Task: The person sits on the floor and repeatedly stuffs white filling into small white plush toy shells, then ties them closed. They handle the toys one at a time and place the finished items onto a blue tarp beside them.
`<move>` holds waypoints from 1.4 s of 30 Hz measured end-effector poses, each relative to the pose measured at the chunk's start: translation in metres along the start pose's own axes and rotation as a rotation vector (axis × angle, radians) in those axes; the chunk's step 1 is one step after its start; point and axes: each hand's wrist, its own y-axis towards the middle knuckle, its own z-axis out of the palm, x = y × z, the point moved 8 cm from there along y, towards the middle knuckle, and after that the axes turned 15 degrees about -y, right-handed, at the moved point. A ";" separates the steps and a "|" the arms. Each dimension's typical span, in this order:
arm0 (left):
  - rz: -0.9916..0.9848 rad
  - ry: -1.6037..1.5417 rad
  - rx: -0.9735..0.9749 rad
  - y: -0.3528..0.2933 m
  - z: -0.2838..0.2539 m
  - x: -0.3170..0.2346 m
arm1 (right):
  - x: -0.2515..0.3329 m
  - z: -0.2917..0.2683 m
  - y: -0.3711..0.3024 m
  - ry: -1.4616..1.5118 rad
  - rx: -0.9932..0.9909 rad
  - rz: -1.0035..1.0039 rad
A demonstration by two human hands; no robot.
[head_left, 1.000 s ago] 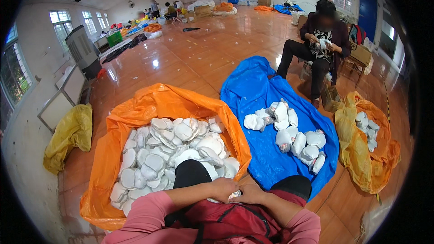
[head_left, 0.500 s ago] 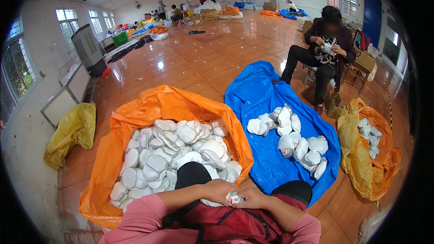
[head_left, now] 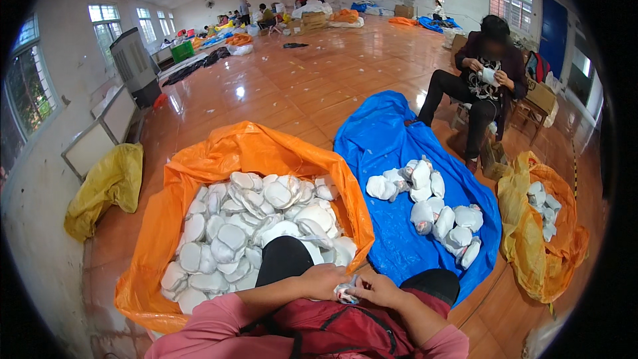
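Note:
Over my lap, both hands meet at a white packet (head_left: 345, 294) with small red and blue marks, partly hidden by fingers. My left hand (head_left: 324, 282) is closed around its left side. On the opposite side, my right hand (head_left: 376, 290) pinches the packet's edge with bent fingers. Close in front of my left knee, a heap of white oval pads (head_left: 229, 242) fills an open orange sack (head_left: 143, 252). To the right, several white bundles (head_left: 443, 223), some with red marks, lie on a blue sheet (head_left: 372, 129).
A co-worker (head_left: 488, 70) sits at the far right, holding a white piece in both hands. Nearer, an orange and yellow sack (head_left: 565, 252) contains white bundles. A yellow sack (head_left: 109, 183) leans by the left wall. Tiled floor (head_left: 279, 90) stretches back to other people and piles.
My right hand has shifted slightly up and right, its fingers now lifted more at the packet. The packet has tilted between my hands. The whole view has moved a little.

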 end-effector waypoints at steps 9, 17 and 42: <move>0.022 -0.006 -0.022 -0.003 0.003 -0.009 | -0.004 -0.004 0.007 0.014 -0.202 -0.035; -0.018 -0.057 -0.017 0.002 0.014 -0.008 | -0.008 -0.006 0.005 -0.033 -0.330 -0.159; 0.006 -0.097 0.015 0.001 0.026 -0.007 | -0.009 0.000 -0.001 -0.071 -0.034 0.040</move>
